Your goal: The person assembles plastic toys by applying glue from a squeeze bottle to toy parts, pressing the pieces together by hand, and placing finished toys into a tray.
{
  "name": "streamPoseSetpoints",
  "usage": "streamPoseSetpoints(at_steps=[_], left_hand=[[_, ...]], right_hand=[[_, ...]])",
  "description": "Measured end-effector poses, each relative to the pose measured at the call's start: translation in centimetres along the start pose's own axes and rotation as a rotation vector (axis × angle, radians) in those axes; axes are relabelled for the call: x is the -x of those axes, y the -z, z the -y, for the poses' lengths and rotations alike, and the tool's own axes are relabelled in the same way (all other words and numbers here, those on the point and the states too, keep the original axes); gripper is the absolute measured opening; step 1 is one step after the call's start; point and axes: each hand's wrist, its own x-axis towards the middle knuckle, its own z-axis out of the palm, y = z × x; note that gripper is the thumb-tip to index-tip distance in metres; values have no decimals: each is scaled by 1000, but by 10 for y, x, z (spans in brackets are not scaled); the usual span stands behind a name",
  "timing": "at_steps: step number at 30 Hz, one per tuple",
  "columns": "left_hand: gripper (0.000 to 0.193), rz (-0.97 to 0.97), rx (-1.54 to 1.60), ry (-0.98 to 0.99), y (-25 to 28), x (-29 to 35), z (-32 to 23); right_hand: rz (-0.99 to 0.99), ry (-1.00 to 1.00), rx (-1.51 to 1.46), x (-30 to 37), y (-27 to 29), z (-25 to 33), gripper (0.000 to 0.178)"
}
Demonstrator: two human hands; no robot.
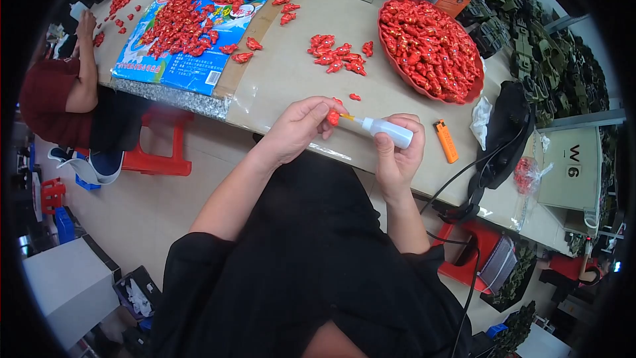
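Observation:
My left hand (301, 129) pinches a small red figurine (333, 117) between thumb and fingers, over the table's near edge. In my right hand (400, 159) is a white squeeze bottle (391, 132) with a thin yellowish nozzle. The bottle lies tilted, its tip pointing left and meeting or nearly meeting the figurine; I cannot tell whether they touch. Just beyond my hands sits a loose red piece (355, 97). Farther off lies a loose cluster of red figurines (336, 55).
A red bowl (478, 93) heaped with figurines stands at the right, near an orange lighter (446, 141) and a black bag (509, 122) with a cable. At left, more figurines (182, 23) cover a blue printed sheet (169, 69). A person (63, 96) sits at the far left.

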Motion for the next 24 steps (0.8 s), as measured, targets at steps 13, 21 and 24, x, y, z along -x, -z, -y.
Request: streamPoseSetpoints(at_steps=[13,21,24], left_hand=[[28,24,-25,-26,2,0,1],[28,13,-49,-24,2,0,2],[28,18,-61,-28,2,0,3]], right_hand=[[0,-15,15,2,3,1,26],[-12,-26,-9,3,1,3,25],[-8,-4,21,3,0,4,25]])
